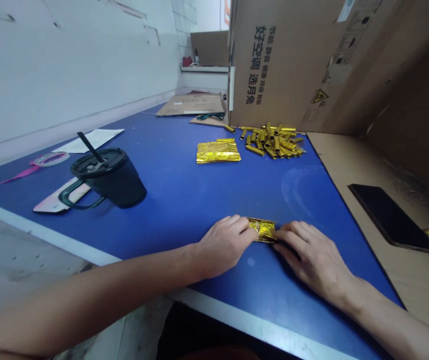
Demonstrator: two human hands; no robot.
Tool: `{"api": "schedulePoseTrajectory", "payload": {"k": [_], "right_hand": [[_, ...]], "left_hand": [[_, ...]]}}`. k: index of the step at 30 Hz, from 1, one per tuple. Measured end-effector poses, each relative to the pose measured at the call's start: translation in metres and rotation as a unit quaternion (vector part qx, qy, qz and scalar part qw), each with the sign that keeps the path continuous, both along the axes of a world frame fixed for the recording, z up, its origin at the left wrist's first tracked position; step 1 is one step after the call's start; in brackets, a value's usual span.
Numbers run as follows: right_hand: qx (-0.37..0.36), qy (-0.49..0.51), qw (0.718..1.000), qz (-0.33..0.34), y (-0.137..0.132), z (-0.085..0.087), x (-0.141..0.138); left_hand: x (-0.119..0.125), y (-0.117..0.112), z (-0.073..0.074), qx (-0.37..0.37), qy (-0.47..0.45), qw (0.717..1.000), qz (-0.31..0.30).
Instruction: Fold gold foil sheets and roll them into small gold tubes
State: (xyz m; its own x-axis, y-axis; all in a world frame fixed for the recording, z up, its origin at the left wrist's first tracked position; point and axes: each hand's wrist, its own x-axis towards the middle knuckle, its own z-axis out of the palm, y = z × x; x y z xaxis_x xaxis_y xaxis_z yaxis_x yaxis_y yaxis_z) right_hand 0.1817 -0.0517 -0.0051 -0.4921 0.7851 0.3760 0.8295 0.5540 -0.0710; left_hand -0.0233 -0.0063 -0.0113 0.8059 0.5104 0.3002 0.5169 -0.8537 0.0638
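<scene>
Blue tabletop (184, 200), near edge: I see left hand (225, 245) & right hand (312, 255) each pinching one end of gold foil piece (262, 230) lying flat betw. them; prob. light, thin, crease-prone, best gripped at ends.

Left hand (225, 245) loosely curled, right hand (308, 252) flat, palms down, fingertips nearly meeting.
</scene>
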Motion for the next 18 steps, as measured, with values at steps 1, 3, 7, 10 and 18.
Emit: {"api": "schedulePoseTrajectory", "payload": {"k": [1,3,7,10,18], "right_hand": [[0.000,-0.002,1.000,0.010,-0.001,0.000,0.000],[0.004,-0.008,1.000,0.028,-0.003,0.000,0.000],[-0.008,-0.019,0.998,0.063,-0.006,0.003,-0.002],[-0.036,-0.013,0.996,0.081,-0.005,0.006,-0.004],[-0.056,-0.015,0.995,0.077,-0.003,0.009,-0.008]], "left_hand": [[0.000,0.000,-0.001,0.018,0.006,1.000,-0.010],[-0.001,0.001,-0.003,0.043,0.015,0.999,-0.025],[-0.004,0.000,-0.002,0.038,0.031,0.997,-0.051],[-0.005,-0.003,0.004,-0.016,-0.004,0.999,-0.045],[0.009,0.021,0.021,-0.148,-0.135,0.970,0.141]]}}
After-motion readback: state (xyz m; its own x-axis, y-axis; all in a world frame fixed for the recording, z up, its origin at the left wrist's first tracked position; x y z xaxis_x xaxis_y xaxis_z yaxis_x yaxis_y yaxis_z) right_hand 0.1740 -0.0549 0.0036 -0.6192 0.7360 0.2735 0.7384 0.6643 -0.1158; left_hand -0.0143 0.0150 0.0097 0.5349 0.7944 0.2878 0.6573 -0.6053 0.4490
